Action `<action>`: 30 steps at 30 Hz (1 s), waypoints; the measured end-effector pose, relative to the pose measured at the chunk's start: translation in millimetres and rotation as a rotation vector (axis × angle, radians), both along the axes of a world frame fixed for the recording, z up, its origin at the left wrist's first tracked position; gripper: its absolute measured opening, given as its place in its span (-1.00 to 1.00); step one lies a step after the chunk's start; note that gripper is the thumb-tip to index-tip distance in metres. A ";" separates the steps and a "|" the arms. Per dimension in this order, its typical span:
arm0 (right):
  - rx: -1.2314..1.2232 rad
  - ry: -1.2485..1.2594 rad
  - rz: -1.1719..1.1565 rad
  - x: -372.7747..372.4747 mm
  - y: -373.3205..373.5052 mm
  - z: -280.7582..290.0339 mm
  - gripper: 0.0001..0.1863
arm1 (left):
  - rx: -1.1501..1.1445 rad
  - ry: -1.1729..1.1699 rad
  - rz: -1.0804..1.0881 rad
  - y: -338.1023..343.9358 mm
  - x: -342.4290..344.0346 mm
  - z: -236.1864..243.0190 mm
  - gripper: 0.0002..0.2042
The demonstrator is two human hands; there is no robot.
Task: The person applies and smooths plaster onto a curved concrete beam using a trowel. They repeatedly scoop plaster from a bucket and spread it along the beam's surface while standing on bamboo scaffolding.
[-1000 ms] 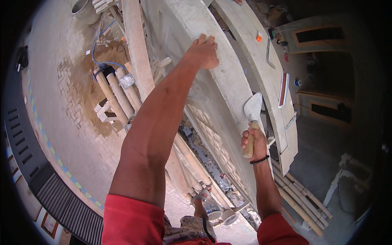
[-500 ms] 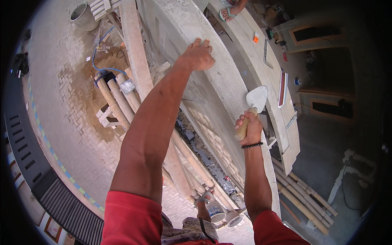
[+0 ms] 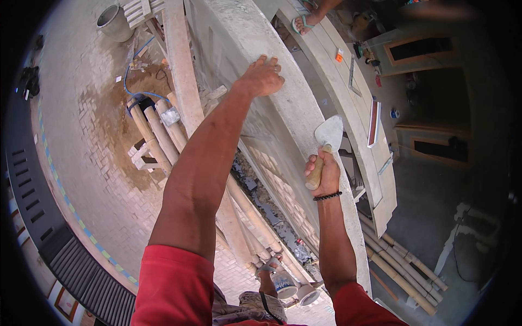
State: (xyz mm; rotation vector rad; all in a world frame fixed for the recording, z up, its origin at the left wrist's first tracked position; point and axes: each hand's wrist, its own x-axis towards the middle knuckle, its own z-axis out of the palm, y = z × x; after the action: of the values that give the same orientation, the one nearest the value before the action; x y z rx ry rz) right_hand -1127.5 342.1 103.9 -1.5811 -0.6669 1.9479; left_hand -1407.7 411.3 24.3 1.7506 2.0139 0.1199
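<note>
My left hand [image 3: 262, 77] rests on the top of a grey concrete wall [image 3: 298, 106], fingers apart and bent over its surface. Wrapped round the wooden handle of a pointed trowel [image 3: 329, 133] is my right hand [image 3: 326, 173], with a dark beaded bracelet at the wrist. The trowel's pale metal blade points away from me, over the wall's right edge. Whether the blade touches the concrete I cannot tell.
Right of the wall runs a plank platform [image 3: 356, 117] carrying an orange item [image 3: 339, 55], a metal square and a red-and-white strip tool [image 3: 373, 124]. Another person's sandalled foot [image 3: 303, 24] stands at its far end. Bamboo poles [image 3: 157, 130] and buckets [image 3: 284, 285] lie below.
My right hand has moved slightly left with the trowel, bringing the blade further over the wall. My left hand keeps its place on the wall top.
</note>
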 end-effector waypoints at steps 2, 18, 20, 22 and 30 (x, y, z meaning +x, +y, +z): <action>-0.020 -0.026 0.105 -48.2 16.3 -0.1 -0.89 | 0.014 0.105 -0.091 0.6 -6.6 -1.1 -0.46; -0.020 -0.019 0.091 -68.8 42.3 -7.4 -0.89 | 0.541 -0.510 1.204 -11.7 110.8 -24.8 -0.42; -0.112 0.079 0.159 -97.6 82.3 -6.6 -0.88 | 0.511 -0.491 1.180 -7.9 115.9 -24.4 -0.43; -0.093 0.049 0.215 -127.5 108.7 4.6 -0.86 | 0.450 -0.545 1.151 -5.4 115.1 -23.0 -0.44; -0.022 0.086 0.179 -66.6 77.1 -0.5 -0.87 | 0.528 -0.419 1.205 -13.9 109.3 -22.7 -0.44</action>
State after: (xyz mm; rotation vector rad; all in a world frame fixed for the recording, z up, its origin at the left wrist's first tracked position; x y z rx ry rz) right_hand -1194.2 419.2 103.4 -1.4850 -0.7772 2.1466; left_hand -1298.4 397.4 1.6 0.3818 2.4924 1.3417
